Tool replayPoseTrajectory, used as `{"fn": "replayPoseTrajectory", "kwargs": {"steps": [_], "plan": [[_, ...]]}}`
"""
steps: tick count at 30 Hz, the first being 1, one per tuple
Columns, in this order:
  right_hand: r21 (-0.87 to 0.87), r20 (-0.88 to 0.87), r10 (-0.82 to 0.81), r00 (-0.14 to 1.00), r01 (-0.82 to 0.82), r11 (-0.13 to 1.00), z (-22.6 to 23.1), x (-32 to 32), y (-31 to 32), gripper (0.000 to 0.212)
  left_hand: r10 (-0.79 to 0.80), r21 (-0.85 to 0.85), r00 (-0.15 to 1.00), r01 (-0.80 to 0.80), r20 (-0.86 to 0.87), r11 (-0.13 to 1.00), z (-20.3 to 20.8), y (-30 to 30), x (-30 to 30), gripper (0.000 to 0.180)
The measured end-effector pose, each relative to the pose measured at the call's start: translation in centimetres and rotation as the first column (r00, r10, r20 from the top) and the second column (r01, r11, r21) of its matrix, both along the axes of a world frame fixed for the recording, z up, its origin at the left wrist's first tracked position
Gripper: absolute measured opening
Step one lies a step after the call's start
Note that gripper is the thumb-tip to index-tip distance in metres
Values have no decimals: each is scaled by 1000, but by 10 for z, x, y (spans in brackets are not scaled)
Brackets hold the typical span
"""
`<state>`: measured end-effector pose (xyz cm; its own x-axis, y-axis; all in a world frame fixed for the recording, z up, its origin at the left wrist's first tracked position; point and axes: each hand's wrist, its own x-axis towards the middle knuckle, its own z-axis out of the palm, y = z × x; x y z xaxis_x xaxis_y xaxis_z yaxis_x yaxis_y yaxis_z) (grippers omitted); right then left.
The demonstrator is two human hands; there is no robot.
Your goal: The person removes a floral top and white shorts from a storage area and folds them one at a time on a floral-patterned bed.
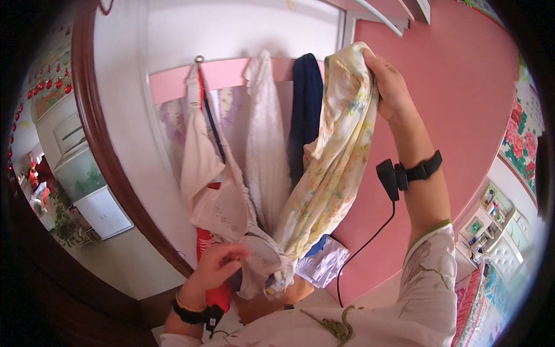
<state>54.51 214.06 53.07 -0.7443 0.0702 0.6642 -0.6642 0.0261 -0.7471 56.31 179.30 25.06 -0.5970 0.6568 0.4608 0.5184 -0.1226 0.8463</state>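
Note:
My right hand [390, 87] is raised at the upper right, its fingers closed on the top of a pale yellow floral cloth garment [341, 162]. The garment hangs down in long folds from that hand. Lower on the left is my left hand [217, 269], thumb and fingers apart, with slightly blurred fingertips. It is beside the lower cups of a pale pink bra [222, 211], which hangs by its straps from a round metal hook [199, 59]. I cannot tell whether the fingertips touch the bra.
A white lacy cloth [266, 133] and a dark navy cloth [305, 98] hang along the pink rail. Below lies a pale lavender cloth bundle [322, 263]. A black cable [364, 243] runs down from my right wrist strap. Brown door trim [101, 115] stands left, a pink panel [439, 75] right.

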Motion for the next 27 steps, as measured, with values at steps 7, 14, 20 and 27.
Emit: {"fn": "replayPoseTrajectory", "kwargs": {"steps": [7, 14, 20, 27], "plan": [[319, -58, -134, 989, 146, 937, -17, 80, 26, 31, -315, 255, 943, 333, -107, 908, 133, 163, 19, 46], [455, -134, -187, 973, 227, 861, -25, 131, 85, 29, -419, 457, 907, 354, 45, 816, 204, 292, 43, 21], [173, -130, -55, 990, 77, 982, -28, 136, 178, 42, -483, 519, 874, 386, 61, 763, 228, 328, 47, 16], [511, 236, 447, 863, -501, 698, -82, 113, 149, 47, 2, -154, 975, -37, -221, 987, 197, 322, 90, 16]]}}
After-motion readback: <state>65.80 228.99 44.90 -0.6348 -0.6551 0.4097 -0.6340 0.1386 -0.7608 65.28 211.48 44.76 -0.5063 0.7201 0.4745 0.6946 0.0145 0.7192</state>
